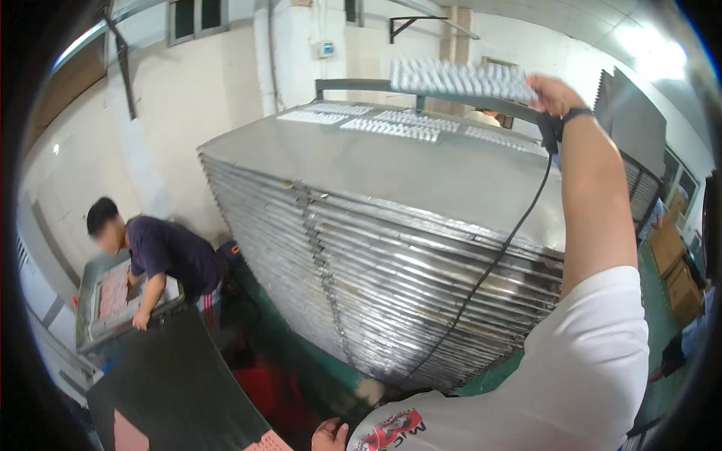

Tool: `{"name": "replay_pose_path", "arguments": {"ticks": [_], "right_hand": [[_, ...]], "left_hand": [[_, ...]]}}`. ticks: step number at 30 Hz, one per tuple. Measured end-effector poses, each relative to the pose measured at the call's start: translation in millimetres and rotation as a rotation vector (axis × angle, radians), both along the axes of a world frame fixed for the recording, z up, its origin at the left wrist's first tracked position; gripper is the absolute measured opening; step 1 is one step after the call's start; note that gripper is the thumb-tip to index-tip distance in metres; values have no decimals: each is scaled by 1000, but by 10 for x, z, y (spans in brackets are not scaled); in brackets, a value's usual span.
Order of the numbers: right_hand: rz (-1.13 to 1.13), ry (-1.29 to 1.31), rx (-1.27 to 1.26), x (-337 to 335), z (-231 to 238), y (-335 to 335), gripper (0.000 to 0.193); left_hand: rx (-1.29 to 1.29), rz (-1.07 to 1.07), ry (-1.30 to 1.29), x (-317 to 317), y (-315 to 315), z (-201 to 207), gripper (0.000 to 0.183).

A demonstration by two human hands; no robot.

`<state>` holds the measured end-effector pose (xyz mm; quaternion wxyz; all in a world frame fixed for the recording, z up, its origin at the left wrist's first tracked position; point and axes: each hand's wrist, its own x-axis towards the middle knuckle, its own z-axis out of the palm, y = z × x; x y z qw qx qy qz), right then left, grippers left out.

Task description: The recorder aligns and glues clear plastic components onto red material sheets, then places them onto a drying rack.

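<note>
My right hand point(556, 96) is raised at the far right, with its fingers closed on the end of a long white strip-like sheet covered in rows of bumps point(459, 80). The sheet hangs over the far side of a tall stack of metal trays point(406, 270). On the stack's flat grey top point(316, 158) lie several similar white bumpy sheets point(391, 130). My left hand point(329, 434) shows only in part at the lower edge, near the dark table; most of its fingers are cut off. A black cord point(500, 259) hangs from my right wrist across the front of the stack.
At the left a person in a dark shirt point(169, 252) leans over a shallow frame point(98, 331) with a pink sheet in it. A dark table point(177, 383) with pink pieces point(129, 434) stands at lower left. Cardboard boxes point(681, 286) are at the right.
</note>
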<state>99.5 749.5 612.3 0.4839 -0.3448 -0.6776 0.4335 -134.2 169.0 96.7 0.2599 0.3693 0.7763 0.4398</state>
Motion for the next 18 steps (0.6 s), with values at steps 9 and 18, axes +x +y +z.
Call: {"name": "replay_pose_path", "arguments": {"ticks": [9,18], "right_hand": [[-352,-1479,22,1297,-951,910,31],[-624,-1488,218,996,-963,887,22]], "left_hand": [[-8,-142,-3,-116,607,164,30],[-2,-165,-6,-131,551,-44,29]]}}
